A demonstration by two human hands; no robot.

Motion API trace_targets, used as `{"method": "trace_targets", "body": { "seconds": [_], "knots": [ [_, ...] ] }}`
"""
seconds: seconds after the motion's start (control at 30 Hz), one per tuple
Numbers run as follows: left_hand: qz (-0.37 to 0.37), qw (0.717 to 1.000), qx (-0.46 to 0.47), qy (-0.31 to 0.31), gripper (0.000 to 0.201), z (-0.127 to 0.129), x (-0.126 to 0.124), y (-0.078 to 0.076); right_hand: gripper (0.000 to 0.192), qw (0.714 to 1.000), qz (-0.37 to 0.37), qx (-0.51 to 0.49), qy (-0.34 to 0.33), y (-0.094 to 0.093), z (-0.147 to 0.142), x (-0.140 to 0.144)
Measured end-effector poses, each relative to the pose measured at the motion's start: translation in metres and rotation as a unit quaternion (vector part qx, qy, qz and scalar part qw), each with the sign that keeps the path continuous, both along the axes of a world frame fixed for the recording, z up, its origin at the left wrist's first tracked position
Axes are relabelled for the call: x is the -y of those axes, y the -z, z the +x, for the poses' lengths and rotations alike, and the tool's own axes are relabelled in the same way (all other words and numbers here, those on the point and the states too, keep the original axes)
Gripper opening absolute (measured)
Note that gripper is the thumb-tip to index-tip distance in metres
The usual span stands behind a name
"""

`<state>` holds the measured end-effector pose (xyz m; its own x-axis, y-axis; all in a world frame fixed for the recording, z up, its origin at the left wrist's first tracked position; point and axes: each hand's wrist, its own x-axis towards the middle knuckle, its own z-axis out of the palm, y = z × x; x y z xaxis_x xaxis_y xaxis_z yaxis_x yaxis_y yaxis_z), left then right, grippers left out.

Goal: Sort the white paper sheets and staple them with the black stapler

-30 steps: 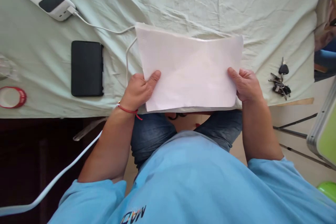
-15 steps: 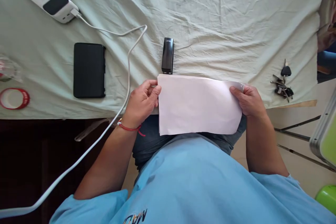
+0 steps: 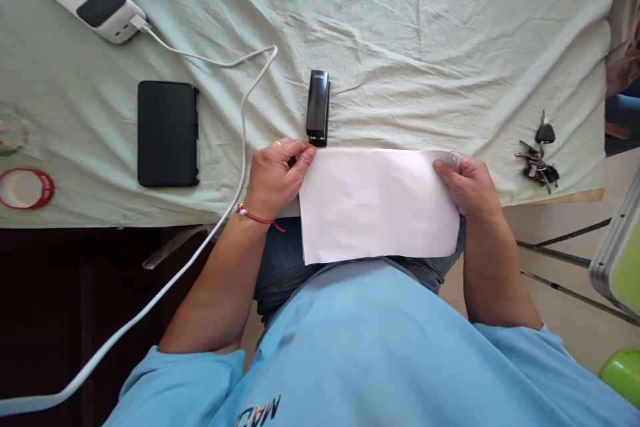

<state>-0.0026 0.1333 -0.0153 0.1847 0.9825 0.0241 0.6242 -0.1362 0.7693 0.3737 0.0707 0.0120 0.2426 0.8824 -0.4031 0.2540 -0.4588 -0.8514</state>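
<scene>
Tape roll point(image 3: 25, 187) at far left, then black phone point(image 3: 167, 133), white cable point(image 3: 244, 120), black stapler point(image 3: 318, 107) just above the paper point(image 3: 377, 203), keys point(image 3: 537, 163) far right. Left hand point(image 3: 277, 173) pinching the paper's left top corner, right hand point(image 3: 467, 183) gripping its right edge, at the table edge point(image 3: 575, 197), over the lap.

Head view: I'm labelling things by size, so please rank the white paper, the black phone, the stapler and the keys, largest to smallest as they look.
1. white paper
2. black phone
3. stapler and keys: too alike to rank.
</scene>
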Motion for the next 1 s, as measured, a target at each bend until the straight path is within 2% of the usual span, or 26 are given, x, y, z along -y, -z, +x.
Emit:
{"method": "trace_targets", "body": {
  "seconds": [0.1,0.27,0.47,0.63,0.77,1.0],
  "knots": [
    [-0.015,0.999,-0.023,0.023,0.036,-0.003,-0.004,0.001,0.055,1.0,0.009,-0.002,0.016,0.002,-0.002,-0.001],
    [-0.05,0.998,-0.044,0.015,0.032,-0.004,-0.01,-0.001,0.054,0.999,0.032,-0.016,0.03,0.008,-0.002,-0.006],
    [-0.014,0.999,-0.022,0.036,0.036,-0.003,-0.01,-0.002,0.052,0.999,0.024,-0.005,0.047,0.013,0.006,-0.01],
    [-0.025,0.999,-0.034,0.032,0.029,-0.005,-0.012,-0.002,0.052,0.998,0.03,-0.004,0.053,0.016,0.006,-0.015],
    [-0.051,0.998,-0.036,0.007,0.027,-0.006,-0.018,-0.002,0.054,0.998,0.04,-0.002,0.051,0.013,0.003,-0.021],
    [-0.047,0.997,-0.041,-0.037,0.024,-0.002,-0.033,0.001,0.063,0.997,0.058,0.056,0.006,0.008,0.0,-0.034]
  ]
}}
